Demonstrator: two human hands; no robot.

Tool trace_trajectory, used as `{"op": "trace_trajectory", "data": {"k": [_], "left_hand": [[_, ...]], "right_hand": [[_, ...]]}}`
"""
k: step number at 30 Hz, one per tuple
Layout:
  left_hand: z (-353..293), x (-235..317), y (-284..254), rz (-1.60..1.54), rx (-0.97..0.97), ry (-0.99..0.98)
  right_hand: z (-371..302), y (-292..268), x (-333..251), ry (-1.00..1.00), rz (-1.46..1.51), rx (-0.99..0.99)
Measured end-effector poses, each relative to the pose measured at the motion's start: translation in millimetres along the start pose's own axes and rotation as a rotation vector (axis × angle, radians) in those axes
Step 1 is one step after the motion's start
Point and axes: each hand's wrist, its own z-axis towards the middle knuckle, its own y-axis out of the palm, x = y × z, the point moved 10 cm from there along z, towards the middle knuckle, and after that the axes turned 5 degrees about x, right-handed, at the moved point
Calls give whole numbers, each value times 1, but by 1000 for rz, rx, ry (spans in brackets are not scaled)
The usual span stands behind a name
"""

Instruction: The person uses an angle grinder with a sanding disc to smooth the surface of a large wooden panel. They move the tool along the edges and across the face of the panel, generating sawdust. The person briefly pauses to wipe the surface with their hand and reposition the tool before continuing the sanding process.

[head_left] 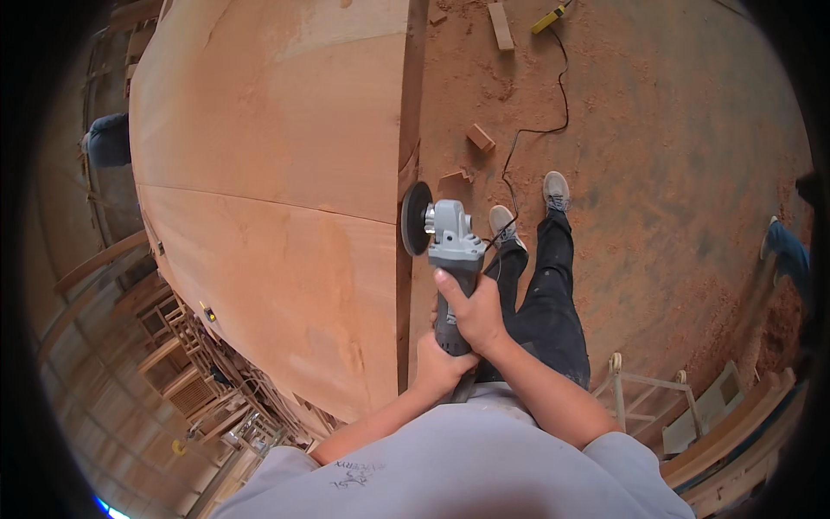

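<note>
Reddish dust [718, 298] litters the grey floor [683, 147], and wooden furniture frames [181, 372] crowd the lower left.

fingers [451, 287] of both hands hold a grey grinder [453, 246], its disc [416, 220] near a wooden surface [285, 156].

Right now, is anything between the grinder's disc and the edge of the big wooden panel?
Nothing visible. Your left hand and right hand hold the grinder, and its disc overlaps the panel's edge here; I can't tell if they touch. The cord trails to the right.
</note>
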Motion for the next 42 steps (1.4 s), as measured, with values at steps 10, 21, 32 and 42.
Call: {"op": "trace_trajectory", "data": {"k": [10, 21, 32, 42], "left_hand": [[-2, 10, 4, -2, 0, 0], [5, 15, 7, 4, -11, 1], [14, 27, 7, 34, -4, 47], [20, 35, 13, -8, -10, 32]], "right_hand": [[5, -3, -3, -36, -60, 11], [7, -3, -7, 18, -28, 17], [19, 2, -19, -15, -20, -9], [32, -5, -14, 10, -52, 23]]}}
